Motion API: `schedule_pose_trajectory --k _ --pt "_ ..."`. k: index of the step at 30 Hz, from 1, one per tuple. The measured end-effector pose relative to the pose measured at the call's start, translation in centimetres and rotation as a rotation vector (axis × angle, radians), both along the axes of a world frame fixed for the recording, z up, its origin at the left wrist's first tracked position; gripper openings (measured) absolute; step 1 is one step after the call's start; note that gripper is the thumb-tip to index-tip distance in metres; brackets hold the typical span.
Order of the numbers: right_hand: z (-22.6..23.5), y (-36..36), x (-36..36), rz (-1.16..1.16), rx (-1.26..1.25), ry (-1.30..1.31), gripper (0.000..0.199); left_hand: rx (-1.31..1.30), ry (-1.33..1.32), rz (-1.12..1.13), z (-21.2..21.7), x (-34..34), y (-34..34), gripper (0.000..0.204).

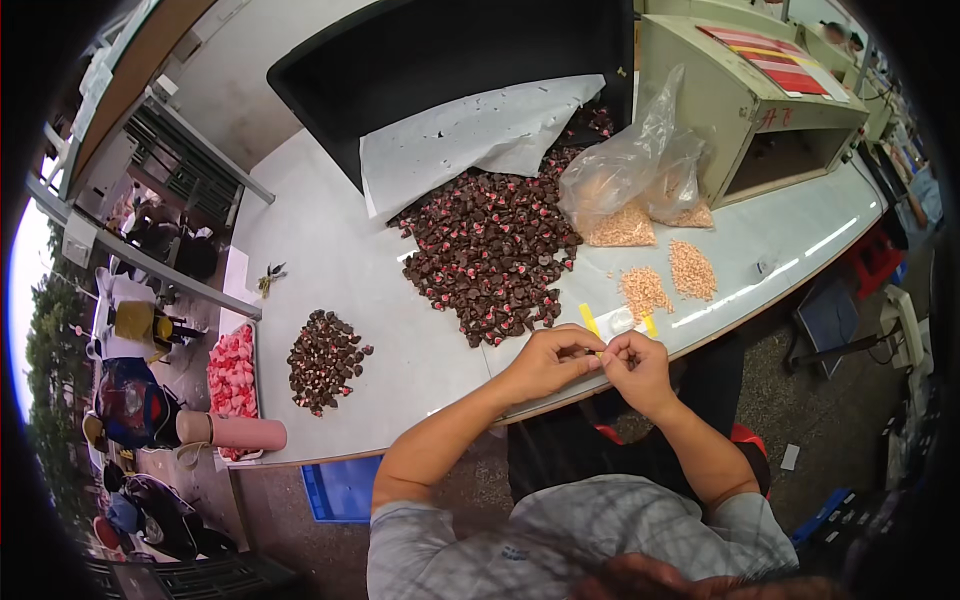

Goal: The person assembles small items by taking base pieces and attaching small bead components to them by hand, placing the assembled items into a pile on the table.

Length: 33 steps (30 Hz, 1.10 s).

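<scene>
My left hand (550, 362) and my right hand (640, 372) meet over the table's front edge, fingertips pinched close together. Whatever small piece lies between them is mostly hidden by the fingers. Just beyond are yellow strips (590, 320) and a small whitish object (620, 321) on the tabletop. A big heap of small dark brown pieces with pink spots (490, 250) spreads out ahead and to the left of my hands. Past my right hand are two little piles of beige pieces (692, 270). Farther left sits a smaller pile of dark pieces showing beige bits (325, 362).
A black bin (450, 60) lies tipped behind the heap, with a white sheet (470, 140) hanging from it. Clear bags (620, 190) of beige pieces lean near a grey-green metal box (760, 110). Pink pieces (233, 370) fill a tray beside a pink bottle (250, 433) at left.
</scene>
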State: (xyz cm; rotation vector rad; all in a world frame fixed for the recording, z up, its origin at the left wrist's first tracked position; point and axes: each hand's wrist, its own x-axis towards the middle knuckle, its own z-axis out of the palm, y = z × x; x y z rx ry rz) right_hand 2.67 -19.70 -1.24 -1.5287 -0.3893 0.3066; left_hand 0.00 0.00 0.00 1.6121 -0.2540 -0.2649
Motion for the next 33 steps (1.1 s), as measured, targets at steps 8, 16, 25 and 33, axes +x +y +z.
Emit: schedule_pose_trajectory --k 8,16,25,33 --pt "1.0 0.0 -0.3 -0.112 -0.121 -0.173 0.007 -0.066 -0.099 0.041 -0.5 -0.1 0.3 0.013" --pt "5.0 -1.5 2.2 0.187 -0.312 -0.796 0.008 -0.213 0.284 -0.156 -0.4 0.3 1.2 0.014" --pt "4.0 -1.2 2.5 0.25 -0.401 -0.904 0.011 -0.202 0.34 -0.18 -0.7 0.4 1.2 0.015" --pt "3.9 -1.4 2.6 0.31 -0.484 -0.812 0.01 -0.11 0.339 -0.173 -0.8 0.2 1.0 0.012"
